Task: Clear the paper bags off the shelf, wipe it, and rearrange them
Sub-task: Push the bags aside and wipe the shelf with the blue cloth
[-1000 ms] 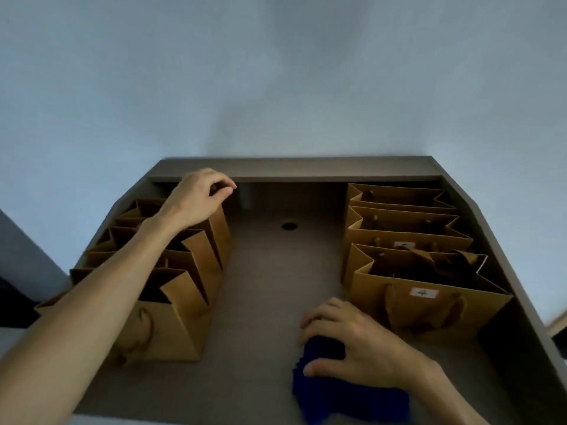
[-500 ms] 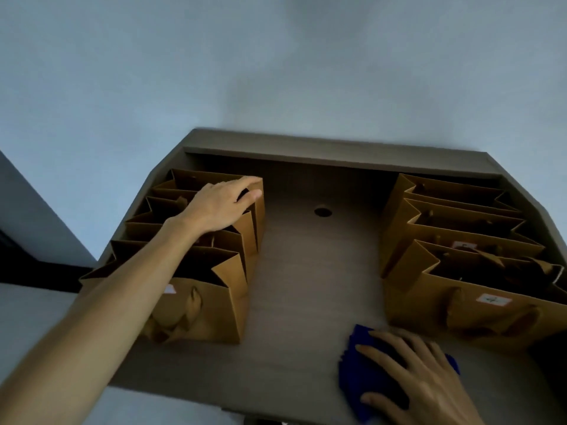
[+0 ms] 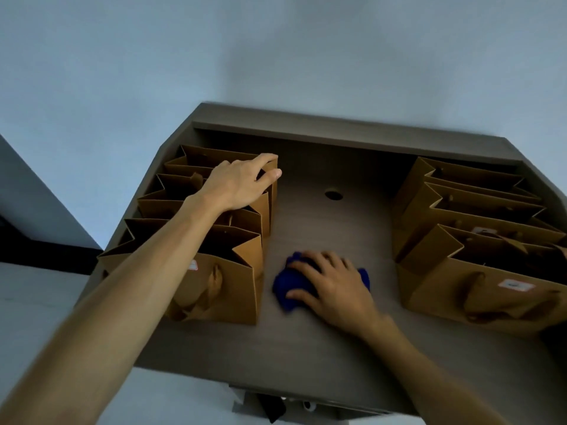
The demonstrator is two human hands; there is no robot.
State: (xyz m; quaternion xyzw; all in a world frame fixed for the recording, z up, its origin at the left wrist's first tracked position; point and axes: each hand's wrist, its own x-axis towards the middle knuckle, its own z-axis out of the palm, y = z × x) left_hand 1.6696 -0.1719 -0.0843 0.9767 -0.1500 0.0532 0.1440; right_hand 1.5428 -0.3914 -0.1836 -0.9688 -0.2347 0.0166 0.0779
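Two rows of brown paper bags stand on a grey-brown shelf. The left row runs front to back, and my left hand rests on the top edge of its rear bags, fingers spread over the rims. The right row stands along the shelf's right side. Between the rows my right hand presses flat on a crumpled blue cloth lying on the shelf surface near the front left bag.
A round cable hole sits in the shelf near the back. A raised ledge runs along the rear against the pale wall. Below the front edge a small bracket shows.
My right hand has slid the blue cloth left and away from the front edge, toward the left row. My left hand stays on the rear left bags. The view has shifted.
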